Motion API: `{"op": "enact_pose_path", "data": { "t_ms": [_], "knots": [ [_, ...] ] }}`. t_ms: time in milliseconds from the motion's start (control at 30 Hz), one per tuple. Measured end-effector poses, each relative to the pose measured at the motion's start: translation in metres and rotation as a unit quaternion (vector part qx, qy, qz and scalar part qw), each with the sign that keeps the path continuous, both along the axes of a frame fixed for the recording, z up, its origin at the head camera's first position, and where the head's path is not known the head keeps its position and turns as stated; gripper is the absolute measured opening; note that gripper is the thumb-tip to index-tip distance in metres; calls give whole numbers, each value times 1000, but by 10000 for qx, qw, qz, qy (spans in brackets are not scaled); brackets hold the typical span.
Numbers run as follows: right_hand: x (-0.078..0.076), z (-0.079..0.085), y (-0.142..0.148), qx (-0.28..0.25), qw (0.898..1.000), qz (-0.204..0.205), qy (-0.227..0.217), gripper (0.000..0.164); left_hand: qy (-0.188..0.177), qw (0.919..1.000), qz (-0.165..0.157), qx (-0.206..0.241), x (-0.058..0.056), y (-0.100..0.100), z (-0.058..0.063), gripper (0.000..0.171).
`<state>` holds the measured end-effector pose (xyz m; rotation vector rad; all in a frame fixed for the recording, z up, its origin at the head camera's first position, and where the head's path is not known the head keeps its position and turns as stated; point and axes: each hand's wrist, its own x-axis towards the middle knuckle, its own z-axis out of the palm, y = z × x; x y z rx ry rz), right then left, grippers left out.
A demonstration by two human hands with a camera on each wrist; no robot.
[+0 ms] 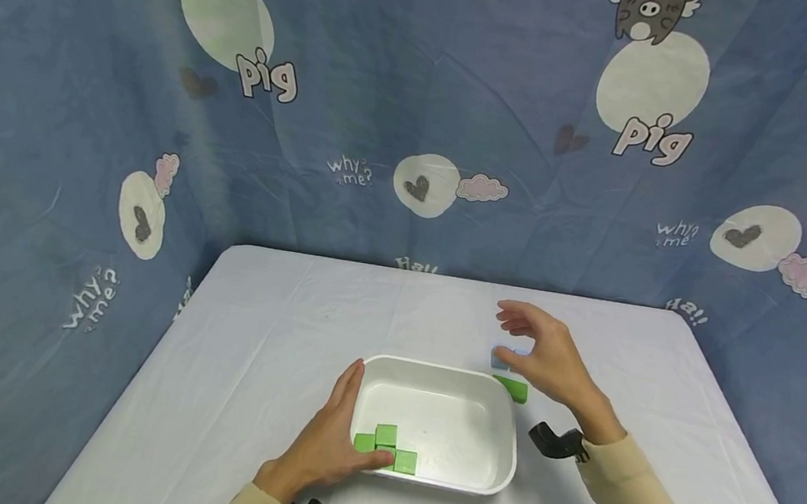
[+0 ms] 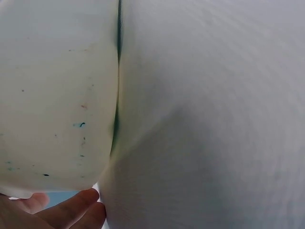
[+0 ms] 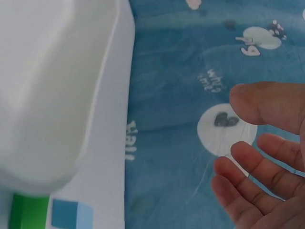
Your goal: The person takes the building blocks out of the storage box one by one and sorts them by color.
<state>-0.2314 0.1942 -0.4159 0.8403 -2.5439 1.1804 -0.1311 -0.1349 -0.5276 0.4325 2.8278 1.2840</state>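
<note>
A shallow white tray sits on the table, with several green cubes in its near left corner. My left hand holds that corner, its fingers along the left side and its thumb over the near rim. In the left wrist view, fingertips touch the tray's outer wall. Above the table past the far right corner, my right hand is spread with a gap between thumb and fingers, holding nothing. Below it lie a green block and a blue block, partly hidden by the thumb.
A white cloth covers the table. Behind the far edge hangs a blue printed curtain, which continues down the left side. Each wrist carries a black camera mount, the right one beside the tray's right side.
</note>
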Motion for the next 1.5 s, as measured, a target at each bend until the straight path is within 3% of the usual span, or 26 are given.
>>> {"op": "enact_pose_path", "data": {
  "t_ms": [467,767,1167,1500],
  "knots": [
    [-2,2,-40,-245,9981,560,-68,62,-85,9999,43,92,-1,0,-2,140],
    [-1,-1,-62,-134,9948,912,-435,61,-203,9996,92,146,0,0,-1,141],
    [6,-20,-86,145,9795,1701,-1066,50,-150,9997,53,165,0,0,-1,140],
    [8,-39,-94,264,9667,2090,-1452,44,-102,9998,4,141,0,-2,-1,139]
  ]
}}
